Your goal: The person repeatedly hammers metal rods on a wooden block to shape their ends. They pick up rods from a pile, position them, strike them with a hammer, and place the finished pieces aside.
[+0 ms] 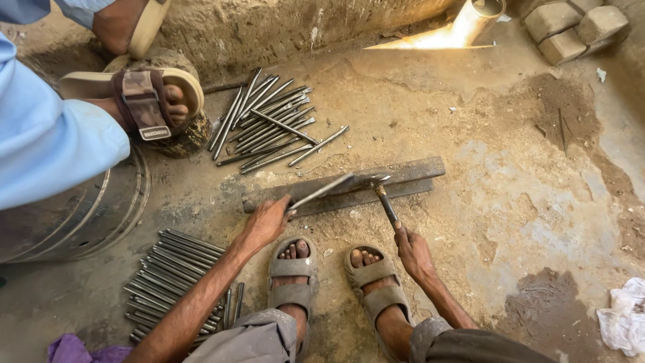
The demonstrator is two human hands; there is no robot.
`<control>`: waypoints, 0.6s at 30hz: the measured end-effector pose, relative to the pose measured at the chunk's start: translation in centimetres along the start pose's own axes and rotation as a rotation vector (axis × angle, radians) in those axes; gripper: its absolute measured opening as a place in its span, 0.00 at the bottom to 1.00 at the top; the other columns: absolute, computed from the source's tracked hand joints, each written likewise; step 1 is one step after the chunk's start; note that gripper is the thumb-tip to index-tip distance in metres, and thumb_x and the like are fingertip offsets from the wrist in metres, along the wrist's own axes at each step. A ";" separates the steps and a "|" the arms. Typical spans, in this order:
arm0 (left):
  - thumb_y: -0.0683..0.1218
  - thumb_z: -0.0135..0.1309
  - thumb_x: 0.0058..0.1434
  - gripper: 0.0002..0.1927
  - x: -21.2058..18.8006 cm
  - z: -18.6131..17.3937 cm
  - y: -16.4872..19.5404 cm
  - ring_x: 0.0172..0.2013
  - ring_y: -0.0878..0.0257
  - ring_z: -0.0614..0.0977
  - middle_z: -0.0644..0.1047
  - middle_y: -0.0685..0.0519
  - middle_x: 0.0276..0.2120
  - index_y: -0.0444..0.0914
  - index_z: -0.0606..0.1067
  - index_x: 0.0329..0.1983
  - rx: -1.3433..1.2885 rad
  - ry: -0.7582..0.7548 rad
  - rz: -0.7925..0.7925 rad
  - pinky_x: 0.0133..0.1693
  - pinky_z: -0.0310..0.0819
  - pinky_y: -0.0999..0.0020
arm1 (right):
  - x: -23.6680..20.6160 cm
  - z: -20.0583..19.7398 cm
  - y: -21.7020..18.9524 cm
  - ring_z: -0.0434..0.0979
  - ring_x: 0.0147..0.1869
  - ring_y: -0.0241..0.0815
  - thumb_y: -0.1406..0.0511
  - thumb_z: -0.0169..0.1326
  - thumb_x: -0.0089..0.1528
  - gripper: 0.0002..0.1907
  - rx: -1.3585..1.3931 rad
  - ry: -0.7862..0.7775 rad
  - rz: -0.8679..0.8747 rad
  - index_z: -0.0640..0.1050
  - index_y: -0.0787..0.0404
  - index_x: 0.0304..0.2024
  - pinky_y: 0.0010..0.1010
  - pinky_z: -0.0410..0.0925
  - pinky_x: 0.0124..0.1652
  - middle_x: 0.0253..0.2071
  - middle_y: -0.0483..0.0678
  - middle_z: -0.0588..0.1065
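A: Dusty, packed earth (470, 121) is seen everywhere, with a rough wall at the top and some stone blocks (571, 27) in the far corner. What is laid across it?

B: A long iron bar (416, 176) is laid flat on the ground, just in front of the two sandalled feet. It seems to be used as an anvil, so it is kept close and low.

A: How are the hands placed?

B: The left hand (267, 222) is closed around the near end of a thin steel rod (322, 190); the far end of the rod is rested on the bar, probably so that it is kept steady. The right hand (413, 250) is wrapped tightly on the handle of a hammer (383, 191), and the hammer head is held at the bar, just beside the rod tip.

A: Are containers seen?

B: No real one is seen. One pile of rods (269, 124) is spread loose beyond the bar, and a second pile (171, 275) is stacked more neatly beside the left arm. A round metal drum (101, 215) is lying on its side at the left; what is inside cannot be told. Another person's sandalled foot (144, 97) is rested above it, on a rough round block
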State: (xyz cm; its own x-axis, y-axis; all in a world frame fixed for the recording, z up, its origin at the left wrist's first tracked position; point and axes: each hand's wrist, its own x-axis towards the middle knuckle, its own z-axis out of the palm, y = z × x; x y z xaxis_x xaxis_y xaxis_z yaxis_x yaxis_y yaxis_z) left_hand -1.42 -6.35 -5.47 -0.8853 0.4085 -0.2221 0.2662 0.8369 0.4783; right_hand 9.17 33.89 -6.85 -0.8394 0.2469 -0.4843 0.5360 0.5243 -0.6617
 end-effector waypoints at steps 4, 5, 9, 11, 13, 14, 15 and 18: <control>0.38 0.45 0.71 0.20 -0.3 0.3 0.8 0.16 0.69 0.71 0.76 0.52 0.24 0.34 0.67 0.65 -0.001 -0.103 -0.088 0.13 0.65 0.74 | -0.7 -0.7 -1.5 0.61 0.19 0.31 0.38 0.32 0.69 0.39 0.003 0.016 0.032 0.76 0.61 0.29 0.29 0.58 0.18 0.18 0.41 0.65; 0.38 0.44 0.71 0.20 -0.4 0.0 1.1 0.16 0.68 0.70 0.75 0.52 0.24 0.35 0.66 0.66 0.011 -0.115 -0.090 0.14 0.64 0.74 | -1.0 -1.2 -2.3 0.59 0.19 0.32 0.39 0.32 0.69 0.37 -0.005 0.012 0.027 0.76 0.61 0.30 0.30 0.57 0.18 0.18 0.41 0.65; 0.40 0.43 0.71 0.22 -0.5 -1.8 2.1 0.15 0.67 0.69 0.74 0.51 0.21 0.36 0.65 0.68 0.055 -0.099 -0.050 0.14 0.63 0.72 | -2.7 -4.1 -6.7 0.57 0.17 0.34 0.41 0.33 0.67 0.31 -0.007 -0.004 -0.023 0.75 0.56 0.35 0.32 0.56 0.16 0.18 0.40 0.64; 0.41 0.44 0.69 0.23 -0.8 -2.6 2.5 0.15 0.66 0.70 0.73 0.52 0.19 0.35 0.66 0.67 0.058 -0.028 0.006 0.15 0.64 0.69 | -3.6 -6.0 -9.1 0.57 0.18 0.33 0.42 0.34 0.68 0.29 0.017 0.012 -0.101 0.75 0.56 0.35 0.31 0.56 0.16 0.18 0.39 0.63; 0.42 0.47 0.67 0.23 -1.1 -3.1 2.9 0.15 0.65 0.71 0.72 0.52 0.18 0.35 0.67 0.65 0.029 0.061 0.059 0.17 0.66 0.66 | -4.7 -7.5 -11.0 0.57 0.19 0.31 0.43 0.34 0.70 0.30 0.039 0.034 -0.203 0.74 0.58 0.35 0.30 0.56 0.15 0.19 0.38 0.63; 0.43 0.46 0.69 0.19 -1.3 -3.2 3.1 0.16 0.63 0.72 0.73 0.52 0.18 0.36 0.68 0.63 0.018 0.040 0.016 0.19 0.67 0.63 | -5.1 -7.9 -11.6 0.58 0.19 0.31 0.43 0.34 0.70 0.31 0.058 0.067 -0.279 0.74 0.59 0.35 0.29 0.56 0.15 0.19 0.38 0.63; 0.45 0.46 0.71 0.16 -1.5 -3.2 3.4 0.17 0.61 0.73 0.73 0.51 0.19 0.38 0.70 0.61 0.005 0.015 -0.028 0.21 0.68 0.60 | -5.6 -8.1 -12.1 0.58 0.19 0.30 0.43 0.34 0.71 0.31 0.076 0.099 -0.350 0.73 0.59 0.35 0.29 0.56 0.16 0.19 0.38 0.63; 0.45 0.43 0.72 0.15 -1.7 -3.1 4.1 0.19 0.55 0.77 0.75 0.48 0.20 0.40 0.69 0.61 -0.021 -0.060 -0.111 0.23 0.74 0.55 | -6.0 -6.6 -12.6 0.56 0.16 0.33 0.43 0.33 0.68 0.29 0.137 0.134 -0.322 0.72 0.59 0.38 0.31 0.54 0.13 0.17 0.39 0.62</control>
State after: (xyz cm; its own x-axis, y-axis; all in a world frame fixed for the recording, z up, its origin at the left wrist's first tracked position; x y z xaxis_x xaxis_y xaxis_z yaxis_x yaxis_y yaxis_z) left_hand 0.00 -4.77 -0.49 -0.8844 0.3351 -0.3250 0.1589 0.8707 0.4655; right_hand 6.81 31.17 8.15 -0.9664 0.1965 -0.1655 0.2421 0.4809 -0.8427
